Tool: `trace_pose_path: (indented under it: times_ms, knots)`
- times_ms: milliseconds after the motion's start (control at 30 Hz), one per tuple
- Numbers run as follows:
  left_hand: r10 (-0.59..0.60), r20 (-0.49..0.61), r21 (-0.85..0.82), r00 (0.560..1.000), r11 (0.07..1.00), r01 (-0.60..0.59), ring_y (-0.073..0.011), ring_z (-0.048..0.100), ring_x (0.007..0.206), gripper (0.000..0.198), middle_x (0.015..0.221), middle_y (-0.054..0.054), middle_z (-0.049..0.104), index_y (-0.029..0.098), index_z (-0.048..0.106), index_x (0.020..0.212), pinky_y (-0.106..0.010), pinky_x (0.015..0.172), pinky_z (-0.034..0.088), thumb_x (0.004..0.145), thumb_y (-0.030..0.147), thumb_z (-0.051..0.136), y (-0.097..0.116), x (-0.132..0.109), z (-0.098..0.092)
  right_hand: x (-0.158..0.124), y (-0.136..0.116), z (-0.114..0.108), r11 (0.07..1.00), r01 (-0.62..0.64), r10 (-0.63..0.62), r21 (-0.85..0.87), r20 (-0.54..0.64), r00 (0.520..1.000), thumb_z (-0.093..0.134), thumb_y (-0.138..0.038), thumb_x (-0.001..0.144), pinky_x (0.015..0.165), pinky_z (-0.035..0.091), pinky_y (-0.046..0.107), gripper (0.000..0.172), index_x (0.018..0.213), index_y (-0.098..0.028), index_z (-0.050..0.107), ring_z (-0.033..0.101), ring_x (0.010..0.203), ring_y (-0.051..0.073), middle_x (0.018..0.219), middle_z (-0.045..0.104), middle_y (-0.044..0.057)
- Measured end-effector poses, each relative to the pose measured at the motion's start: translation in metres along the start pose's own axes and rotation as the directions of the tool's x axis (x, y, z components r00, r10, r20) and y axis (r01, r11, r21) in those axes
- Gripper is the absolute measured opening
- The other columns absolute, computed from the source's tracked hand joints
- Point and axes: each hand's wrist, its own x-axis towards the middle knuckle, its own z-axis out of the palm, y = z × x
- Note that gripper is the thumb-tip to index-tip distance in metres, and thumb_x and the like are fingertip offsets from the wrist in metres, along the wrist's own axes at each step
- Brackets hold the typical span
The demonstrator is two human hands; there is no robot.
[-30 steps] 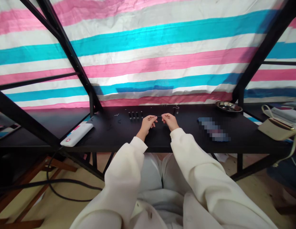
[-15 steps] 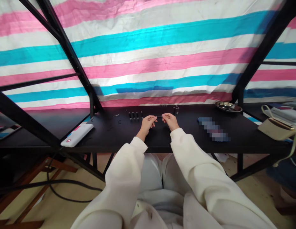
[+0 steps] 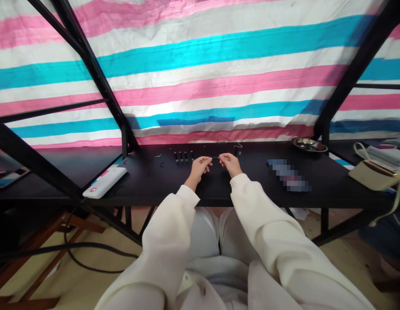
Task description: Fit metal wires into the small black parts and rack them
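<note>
My left hand point(image 3: 200, 168) and my right hand point(image 3: 230, 162) are raised over the black table point(image 3: 148, 185), fingertips pinched and facing each other. Between them runs a thin, short dark piece point(image 3: 215, 158), gripped at both ends; it is too small to name its kind. Just left of my left hand stand several small dark cylinders with pale lower ends point(image 3: 181, 157) in a row. Beyond my right hand lie a few small bits with a thin white strand point(image 3: 239, 146). Further back is a row of tiny dark pieces point(image 3: 221, 142).
A white power bank-like box point(image 3: 105, 182) lies at the left. To the right are a blurred-out item point(image 3: 288, 175), a shiny metal dish point(image 3: 309, 145) and a beige bag point(image 3: 376, 174). Black metal frame bars point(image 3: 90, 73) rise on both sides before a striped sheet point(image 3: 219, 51).
Both hands keep nearly the same place and pinch. The view has shifted very slightly; nothing else has visibly moved.
</note>
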Motion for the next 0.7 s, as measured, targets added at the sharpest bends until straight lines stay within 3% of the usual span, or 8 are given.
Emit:
trace_pose_path:
  times_ms: [267, 500, 567, 700]
  knots:
    - [0.007, -0.023, -0.01, 1.0, 1.0, -0.007, -0.0042, 0.044, 0.036, 0.03, 0.063, -0.003, 0.061, 0.011, 0.059, 0.079, -0.018, 0.034, 0.025, 0.066, 0.037, 0.066, 0.0028, -0.0012, 0.0007, 0.0004, 0.0016, -0.0006, 1.0, 0.012, -0.012, -0.01, -0.021, 1.0, 0.066, -0.046, 0.061, 0.046, 0.035, 0.023, 0.032, 0.072, -0.017, 0.057, 0.044, 0.044, 0.007, 0.053, 0.055, -0.003]
    - [-0.027, -0.155, -0.034, 0.988, 0.999, 0.022, -0.0027, 0.042, 0.035, 0.027, 0.06, 0.001, 0.058, 0.013, 0.052, 0.073, -0.017, 0.033, 0.023, 0.067, 0.037, 0.064, 0.0031, -0.0012, -0.0042, 0.0034, -0.0013, -0.005, 0.997, 0.024, -0.008, 0.075, -0.21, 0.978, 0.065, -0.047, 0.06, 0.042, 0.031, 0.022, 0.033, 0.071, -0.018, 0.053, 0.04, 0.042, 0.006, 0.052, 0.05, -0.005]
    - [-0.047, -0.081, 0.006, 0.996, 0.999, 0.048, -0.0032, 0.043, 0.035, 0.028, 0.06, 0.001, 0.059, 0.013, 0.052, 0.076, -0.017, 0.033, 0.024, 0.065, 0.036, 0.066, 0.0022, -0.0013, -0.0031, 0.0024, -0.0021, -0.0042, 0.998, 0.012, -0.002, 0.06, -0.165, 0.986, 0.065, -0.049, 0.06, 0.043, 0.033, 0.022, 0.035, 0.072, -0.018, 0.053, 0.041, 0.043, 0.007, 0.053, 0.051, -0.004]
    - [-0.072, 0.096, 0.006, 0.993, 0.997, 0.072, -0.0045, 0.047, 0.038, 0.031, 0.066, -0.002, 0.062, 0.012, 0.054, 0.079, -0.017, 0.034, 0.028, 0.064, 0.036, 0.068, 0.0016, -0.0018, -0.0004, -0.002, 0.0005, -0.0004, 0.996, -0.081, 0.083, -0.022, 0.086, 0.993, 0.069, -0.051, 0.056, 0.04, 0.029, 0.022, 0.039, 0.071, -0.018, 0.054, 0.039, 0.041, 0.006, 0.05, 0.049, -0.005]
